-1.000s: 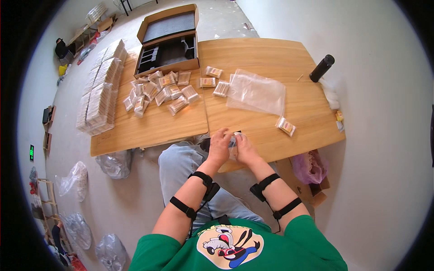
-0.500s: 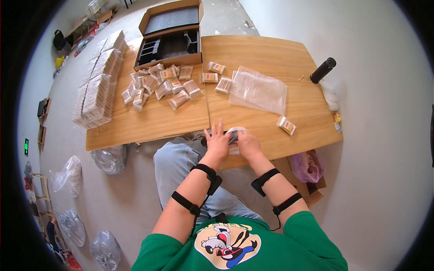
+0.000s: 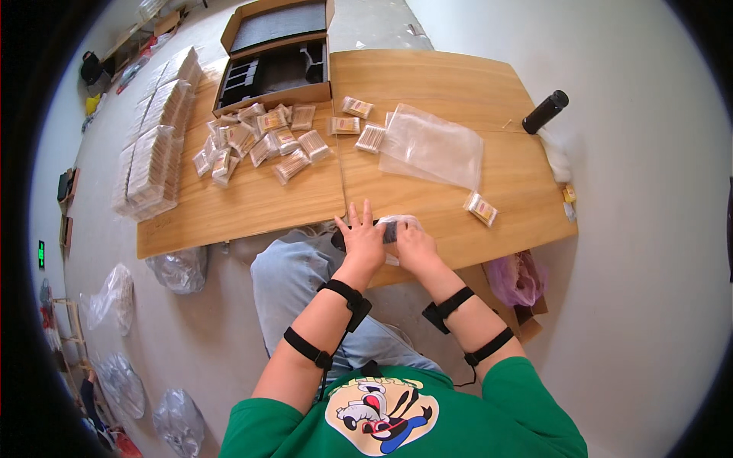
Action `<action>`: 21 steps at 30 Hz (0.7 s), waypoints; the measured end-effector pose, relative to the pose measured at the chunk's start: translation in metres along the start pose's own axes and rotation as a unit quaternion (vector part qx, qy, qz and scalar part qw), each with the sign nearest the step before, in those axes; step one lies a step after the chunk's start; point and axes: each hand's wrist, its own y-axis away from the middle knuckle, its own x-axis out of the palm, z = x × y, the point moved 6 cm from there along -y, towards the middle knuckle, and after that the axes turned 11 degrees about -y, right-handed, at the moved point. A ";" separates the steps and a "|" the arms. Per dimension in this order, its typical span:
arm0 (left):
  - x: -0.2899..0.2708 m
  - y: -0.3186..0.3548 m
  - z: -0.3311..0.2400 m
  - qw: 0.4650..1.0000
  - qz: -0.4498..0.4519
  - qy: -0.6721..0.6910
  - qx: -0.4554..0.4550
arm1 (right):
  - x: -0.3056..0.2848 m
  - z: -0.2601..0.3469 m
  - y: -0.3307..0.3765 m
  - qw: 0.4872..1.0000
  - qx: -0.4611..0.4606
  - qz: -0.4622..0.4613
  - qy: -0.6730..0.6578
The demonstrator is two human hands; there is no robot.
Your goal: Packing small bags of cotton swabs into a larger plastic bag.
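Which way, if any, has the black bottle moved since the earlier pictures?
No: the black bottle keeps its place near the wooden table's right edge.

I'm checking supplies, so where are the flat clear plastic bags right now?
In the head view, the flat clear bags lie on the right half of the table, beyond the right hand, with a cotton swab pack beside their left edge.

The wooden table (image 3: 427, 76) bears swab packets (image 3: 292, 166), wrapped stacks (image 3: 151, 164), an open box (image 3: 299, 93), clear bags (image 3: 434, 145), a bottle (image 3: 545, 112).
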 end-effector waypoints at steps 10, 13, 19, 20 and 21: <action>0.016 -0.005 0.007 0.994 0.050 0.096 -0.014 | -0.035 -0.069 -0.005 0.851 0.039 0.015 -0.524; 0.012 -0.006 0.005 0.994 0.077 0.073 -0.008 | -0.085 -0.137 0.000 0.958 0.046 -0.215 -0.183; 0.015 -0.009 -0.008 0.990 0.055 0.128 -0.012 | -0.049 -0.201 0.033 0.967 0.002 -0.253 0.030; 0.017 -0.009 -0.005 0.990 0.054 0.127 -0.018 | -0.046 -0.199 0.032 0.974 0.008 -0.225 0.019; 0.020 -0.009 -0.007 0.988 0.040 0.149 -0.012 | -0.047 -0.193 0.033 0.975 0.006 -0.223 0.017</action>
